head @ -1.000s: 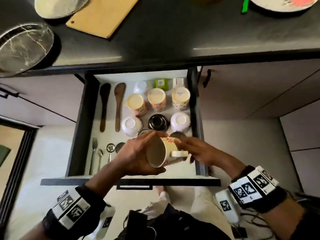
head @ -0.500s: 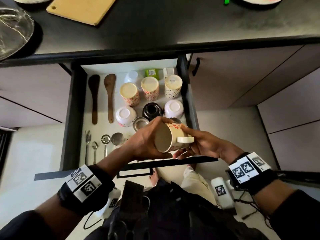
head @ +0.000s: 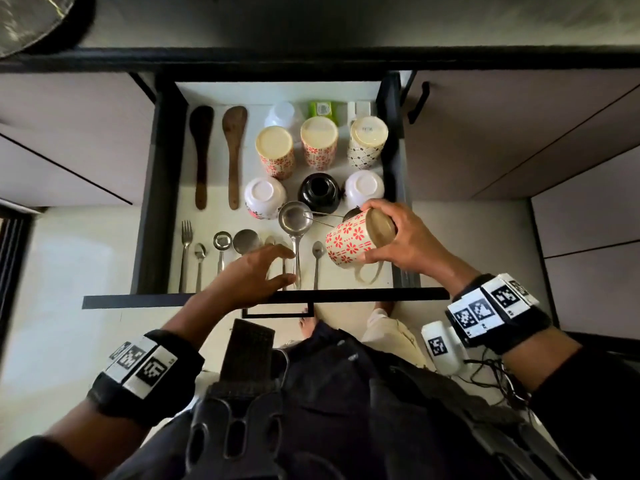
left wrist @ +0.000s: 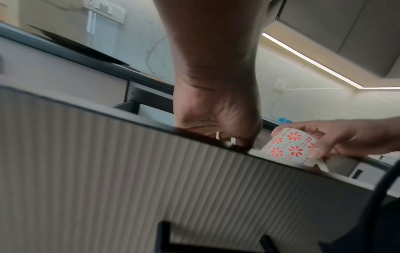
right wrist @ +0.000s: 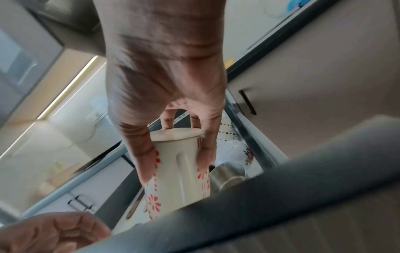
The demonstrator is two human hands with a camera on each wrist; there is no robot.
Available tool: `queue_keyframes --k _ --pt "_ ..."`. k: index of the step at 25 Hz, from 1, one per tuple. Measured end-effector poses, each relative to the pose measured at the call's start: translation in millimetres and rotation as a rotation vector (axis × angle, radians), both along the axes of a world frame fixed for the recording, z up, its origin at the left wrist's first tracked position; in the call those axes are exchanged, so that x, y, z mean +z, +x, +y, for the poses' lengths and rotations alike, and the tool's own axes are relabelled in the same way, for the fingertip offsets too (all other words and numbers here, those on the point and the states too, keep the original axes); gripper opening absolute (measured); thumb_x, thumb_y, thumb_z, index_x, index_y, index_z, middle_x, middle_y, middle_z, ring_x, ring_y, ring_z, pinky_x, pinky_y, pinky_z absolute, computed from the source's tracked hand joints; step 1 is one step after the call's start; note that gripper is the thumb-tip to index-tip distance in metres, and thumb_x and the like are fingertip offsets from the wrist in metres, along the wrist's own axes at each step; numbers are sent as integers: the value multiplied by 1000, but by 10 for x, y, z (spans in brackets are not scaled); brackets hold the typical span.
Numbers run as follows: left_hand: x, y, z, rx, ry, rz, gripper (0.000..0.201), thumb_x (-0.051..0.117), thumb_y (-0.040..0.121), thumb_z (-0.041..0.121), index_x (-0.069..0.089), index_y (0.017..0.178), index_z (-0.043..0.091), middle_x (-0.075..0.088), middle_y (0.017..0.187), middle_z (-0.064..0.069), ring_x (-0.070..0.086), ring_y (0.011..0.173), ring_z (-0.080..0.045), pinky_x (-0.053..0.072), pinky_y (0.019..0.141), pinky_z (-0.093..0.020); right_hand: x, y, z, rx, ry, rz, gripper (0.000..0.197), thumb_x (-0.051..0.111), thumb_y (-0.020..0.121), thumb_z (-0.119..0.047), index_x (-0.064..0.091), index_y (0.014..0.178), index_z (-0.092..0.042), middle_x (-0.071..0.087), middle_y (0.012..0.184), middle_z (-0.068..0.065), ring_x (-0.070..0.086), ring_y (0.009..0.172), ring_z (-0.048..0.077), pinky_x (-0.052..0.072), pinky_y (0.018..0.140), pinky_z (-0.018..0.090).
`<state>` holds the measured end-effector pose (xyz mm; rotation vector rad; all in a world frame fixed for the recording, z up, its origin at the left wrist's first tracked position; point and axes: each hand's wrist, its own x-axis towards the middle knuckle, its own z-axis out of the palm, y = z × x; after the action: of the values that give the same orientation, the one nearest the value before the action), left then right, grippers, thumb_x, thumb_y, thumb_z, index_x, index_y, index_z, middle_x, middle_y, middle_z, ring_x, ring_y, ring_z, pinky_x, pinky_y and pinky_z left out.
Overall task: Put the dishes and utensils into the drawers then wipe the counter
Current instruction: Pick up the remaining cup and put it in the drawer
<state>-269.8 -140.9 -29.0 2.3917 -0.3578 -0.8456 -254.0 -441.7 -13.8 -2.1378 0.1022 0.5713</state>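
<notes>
Counter [head: 311, 26] runs dark across the far edge, w/ a round marbled plate [head: 24, 19] at its far left corner. Below it the drawer [head: 159, 188] is pulled out toward me, dark side walls, pale floor.

Far row in the drawer: two floral cups [head: 275, 150] upside down, a dotted cup [head: 367, 142] right of them, also upside down. Behind those a clear plastic cup [head: 282, 114] and a small green packet [head: 323, 108]. Next row nearer: white bowl [head: 265, 195], black bowl [head: 319, 194], another white bowl [head: 363, 187], all inverted. Two wooden spatulas [head: 202, 154] lie lengthwise at the far left.

My right hand [head: 403, 239] grips the floral mug [head: 353, 240] round its base end, fingers and thumb curled on its sides; mug is tipped on its side, mouth facing near-left, handle hanging down, over the near right corner of the drawer. Can't tell if it touches the floor.

My left hand [head: 252, 275] hovers over the near edge, fingers loosely spread, holding nothing, above the cutlery handles.

Steel ladle [head: 294, 233] lies mid-drawer, a small strainer [head: 311, 216] just beside its bowl. Left of it: fork [head: 186, 247], spoons [head: 200, 258], small ladles [head: 221, 247]; one more spoon [head: 317, 261] right of the ladle.
</notes>
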Motion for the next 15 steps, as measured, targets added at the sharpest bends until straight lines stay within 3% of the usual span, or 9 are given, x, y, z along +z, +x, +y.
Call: queue_keyframes --k 2,5,7,11,15 --pt "-82 -87 162 77 33 31 35 59 92 45 56 123 29 57 133 5 56 118 -17 47 94 -37 60 71 54 197 -112 -55 91 90 59 -20 45 137 -35 39 133 -2 43 121 15 46 101 39" --pt "-134 -131 248 131 133 -3 35 50 93 54 57 120 33 59 132 6 58 114 -18 50 91 -40 146 209 163 571 -343 -60 92 87 61 -21 41 139 -40 38 130 -5 47 111 12 49 87 30" --pt "-113 -132 220 137 160 -25 33 50 94 53 57 120 33 58 133 6 58 114 -19 49 91 -40 128 253 241 768 -506 -72 91 84 64 -23 38 140 -40 36 131 -5 51 108 13 48 83 30" --pt "-63 -101 156 128 176 -41 32 50 96 47 57 124 31 60 128 7 58 112 -17 47 90 -38 30 277 397 929 -653 -53 92 83 67 -25 33 141 -42 35 131 -2 55 105 20 51 85 38" --pt "-92 -76 158 102 177 -33 32 48 97 48 56 122 31 60 127 8 58 110 -14 47 89 -39 -58 275 543 1069 -779 -94 95 85 63 -30 31 140 -40 40 122 2 57 89 20 54 70 38"
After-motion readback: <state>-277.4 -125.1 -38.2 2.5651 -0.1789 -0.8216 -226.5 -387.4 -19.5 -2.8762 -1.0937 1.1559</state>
